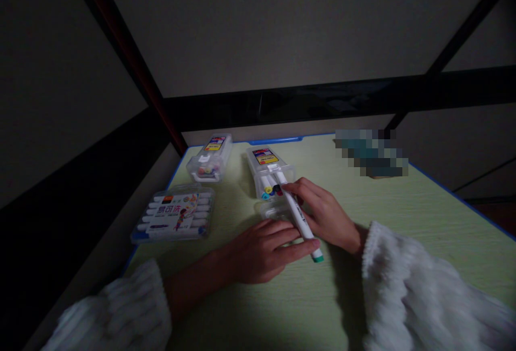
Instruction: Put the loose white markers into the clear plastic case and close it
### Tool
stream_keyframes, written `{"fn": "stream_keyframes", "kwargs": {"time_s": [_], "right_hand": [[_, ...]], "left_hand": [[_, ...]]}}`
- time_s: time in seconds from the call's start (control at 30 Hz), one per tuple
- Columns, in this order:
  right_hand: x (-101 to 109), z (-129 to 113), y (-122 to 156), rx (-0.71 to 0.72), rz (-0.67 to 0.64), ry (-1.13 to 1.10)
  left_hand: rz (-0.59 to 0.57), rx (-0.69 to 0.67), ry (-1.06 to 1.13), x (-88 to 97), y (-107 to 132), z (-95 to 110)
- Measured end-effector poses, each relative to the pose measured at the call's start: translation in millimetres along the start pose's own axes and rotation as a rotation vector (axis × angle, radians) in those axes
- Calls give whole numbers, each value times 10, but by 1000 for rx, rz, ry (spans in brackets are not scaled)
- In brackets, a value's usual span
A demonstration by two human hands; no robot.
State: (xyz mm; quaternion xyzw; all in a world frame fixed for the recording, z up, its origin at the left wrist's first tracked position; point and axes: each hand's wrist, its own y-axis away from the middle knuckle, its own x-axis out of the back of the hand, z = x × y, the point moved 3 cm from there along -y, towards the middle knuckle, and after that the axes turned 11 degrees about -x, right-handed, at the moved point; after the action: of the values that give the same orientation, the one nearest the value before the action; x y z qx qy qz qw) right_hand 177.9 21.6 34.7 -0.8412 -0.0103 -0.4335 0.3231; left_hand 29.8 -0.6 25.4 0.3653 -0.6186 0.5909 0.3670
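A white marker [299, 216] with a green end slants out of the mouth of a clear plastic marker case [252, 171] in the middle of the table. My right hand [324, 214] pinches the marker near the case. Lower down, my left hand [266, 251] has its fingers on the same marker, close to the green end. Several markers with coloured ends, yellow, blue, black and red among them, lie inside the case. Its open lid [276, 211] rests on the table, partly hidden behind my left hand.
A closed clear case [212, 160] with coloured marker ends stands at the back left. Nearer on the left lies a flat clear pack of white markers [173, 214]. A pixelated dark-green object [371, 155] sits at the back right. The table [423, 222] has a blue edge.
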Motion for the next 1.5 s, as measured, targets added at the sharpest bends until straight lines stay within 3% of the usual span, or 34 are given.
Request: {"fn": "stream_keyframes", "kwargs": {"time_s": [0.53, 1.07, 1.27, 1.5], "right_hand": [[-3, 10, 0, -5, 0, 7], [1, 14, 15, 51, 42, 31], [-8, 11, 19, 70, 47, 22], [4, 5, 14, 74, 53, 32]], "left_hand": [[-39, 16, 2, -38, 26, -4], [94, 45, -95, -19, 22, -21], [52, 67, -127, -23, 25, -32], [90, 74, -124, -2, 10, -30]]}}
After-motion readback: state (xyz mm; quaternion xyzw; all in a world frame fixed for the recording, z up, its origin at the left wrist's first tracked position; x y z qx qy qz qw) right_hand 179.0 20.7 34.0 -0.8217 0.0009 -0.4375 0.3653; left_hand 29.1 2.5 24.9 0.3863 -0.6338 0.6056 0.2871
